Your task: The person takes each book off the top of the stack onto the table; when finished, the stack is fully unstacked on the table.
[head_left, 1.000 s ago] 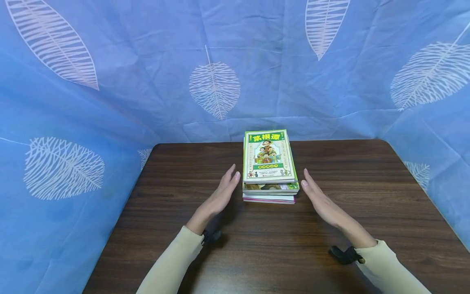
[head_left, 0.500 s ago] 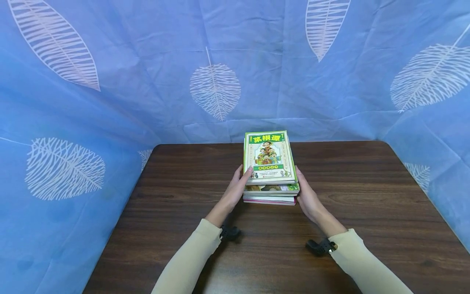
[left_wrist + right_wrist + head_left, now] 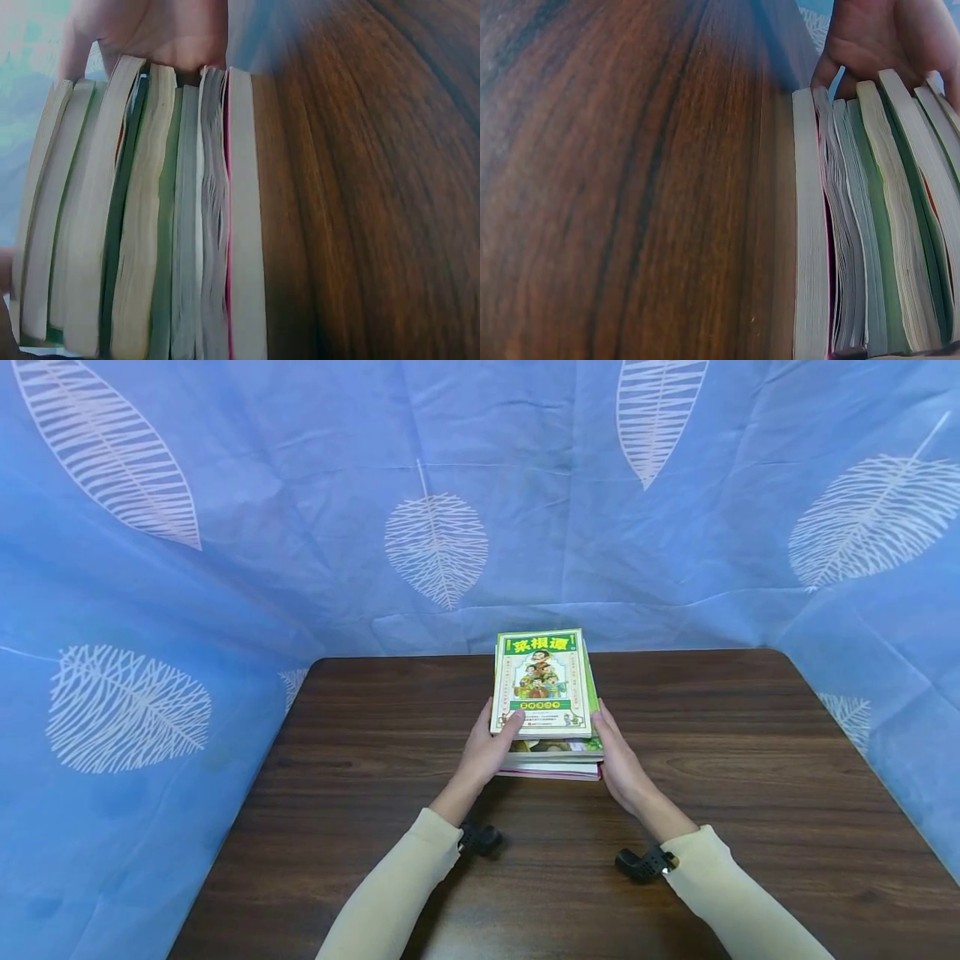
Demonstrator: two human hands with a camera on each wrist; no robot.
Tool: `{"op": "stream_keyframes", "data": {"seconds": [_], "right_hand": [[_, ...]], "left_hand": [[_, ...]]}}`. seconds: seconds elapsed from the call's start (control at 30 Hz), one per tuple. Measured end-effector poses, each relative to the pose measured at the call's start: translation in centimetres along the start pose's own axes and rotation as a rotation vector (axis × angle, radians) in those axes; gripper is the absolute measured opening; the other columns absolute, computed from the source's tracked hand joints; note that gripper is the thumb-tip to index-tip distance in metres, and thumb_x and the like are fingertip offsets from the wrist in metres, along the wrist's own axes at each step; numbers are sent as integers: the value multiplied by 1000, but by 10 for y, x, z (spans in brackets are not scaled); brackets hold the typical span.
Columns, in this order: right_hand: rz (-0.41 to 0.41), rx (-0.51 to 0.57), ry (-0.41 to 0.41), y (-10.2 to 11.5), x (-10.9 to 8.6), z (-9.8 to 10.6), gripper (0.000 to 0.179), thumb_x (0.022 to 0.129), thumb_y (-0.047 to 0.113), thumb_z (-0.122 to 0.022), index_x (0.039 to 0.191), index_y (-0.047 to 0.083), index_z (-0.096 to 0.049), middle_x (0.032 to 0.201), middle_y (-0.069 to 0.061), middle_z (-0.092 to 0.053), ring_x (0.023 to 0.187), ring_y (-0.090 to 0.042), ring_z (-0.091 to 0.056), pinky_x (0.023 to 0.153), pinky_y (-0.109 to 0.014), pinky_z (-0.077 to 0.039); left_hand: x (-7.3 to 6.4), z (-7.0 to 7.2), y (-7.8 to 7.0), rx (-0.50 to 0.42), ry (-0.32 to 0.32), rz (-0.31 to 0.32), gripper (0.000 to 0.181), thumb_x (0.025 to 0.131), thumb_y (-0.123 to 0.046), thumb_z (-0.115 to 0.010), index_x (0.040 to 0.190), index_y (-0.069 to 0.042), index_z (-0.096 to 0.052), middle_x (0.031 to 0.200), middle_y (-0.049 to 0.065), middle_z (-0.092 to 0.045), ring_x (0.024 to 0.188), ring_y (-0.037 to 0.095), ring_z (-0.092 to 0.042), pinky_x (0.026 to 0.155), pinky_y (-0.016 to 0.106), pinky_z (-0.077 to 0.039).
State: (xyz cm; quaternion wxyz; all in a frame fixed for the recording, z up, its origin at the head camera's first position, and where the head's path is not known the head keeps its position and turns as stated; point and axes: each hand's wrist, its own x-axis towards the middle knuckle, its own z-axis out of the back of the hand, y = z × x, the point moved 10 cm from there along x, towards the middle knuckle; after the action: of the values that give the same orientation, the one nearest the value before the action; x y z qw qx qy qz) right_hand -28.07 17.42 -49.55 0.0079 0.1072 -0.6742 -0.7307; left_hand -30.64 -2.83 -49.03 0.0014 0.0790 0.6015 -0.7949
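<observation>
A stack of books (image 3: pixel 555 771) lies near the table's far edge. Its top book (image 3: pixel 542 685) has a white and green cover with Chinese characters and cartoon figures. My left hand (image 3: pixel 483 752) grips the stack's left side, thumb laid over the top cover's near left corner. On the opposite side my right hand (image 3: pixel 621 764) holds the stack, its thumb up by the top book's edge. In the left wrist view the page edges (image 3: pixel 139 210) stand in uneven layers, with a palm against their ends. The page edges (image 3: pixel 889 217) look similarly uneven in the right wrist view.
The dark wood-grain table (image 3: pixel 540 877) has rounded far corners. Behind and beside it hangs a blue cloth (image 3: pixel 525 527) with white leaf prints. Black wrist cameras sit below both hands, next to pale sleeves (image 3: pixel 397 885).
Both hands have moved inward from beside the stack and taken hold of its sides. The top book has shifted slightly left, baring more of a green edge below it on the right.
</observation>
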Motion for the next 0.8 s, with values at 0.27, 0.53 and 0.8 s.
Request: {"op": "stream_keyframes", "data": {"seconds": [0.27, 0.53, 0.8], "right_hand": [[-15, -50, -13, 0, 0, 1, 70, 113, 54, -18, 168, 26, 16, 178, -1, 19, 164, -28, 19, 133, -56, 6], [-36, -73, -15, -2, -2, 3, 73, 112, 58, -18, 168, 25, 16, 178, -5, 16, 165, -34, 13, 133, -60, 3], [-32, -60, 7, -3, -2, 3, 75, 112, 59, -19, 168, 26, 18, 178, -8, 15, 165, -38, 10, 132, -62, 2]], "left_hand": [[-1, 21, -8, 15, -57, -61, 59, 106, -48, -56, 153, -12, -52, 142, 14, -65, 134, 30, -60, 115, 52, -48], [-2, 65, -4, -105, -109, 20, 39, 109, -30, -57, 136, -3, -62, 114, 15, -72, 92, 21, -69, 83, 39, -62], [-3, 114, 19, -463, -48, 79, 40, 112, -18, -51, 147, 1, -49, 112, 11, -73, 91, 14, -78, 82, 31, -65]]}}
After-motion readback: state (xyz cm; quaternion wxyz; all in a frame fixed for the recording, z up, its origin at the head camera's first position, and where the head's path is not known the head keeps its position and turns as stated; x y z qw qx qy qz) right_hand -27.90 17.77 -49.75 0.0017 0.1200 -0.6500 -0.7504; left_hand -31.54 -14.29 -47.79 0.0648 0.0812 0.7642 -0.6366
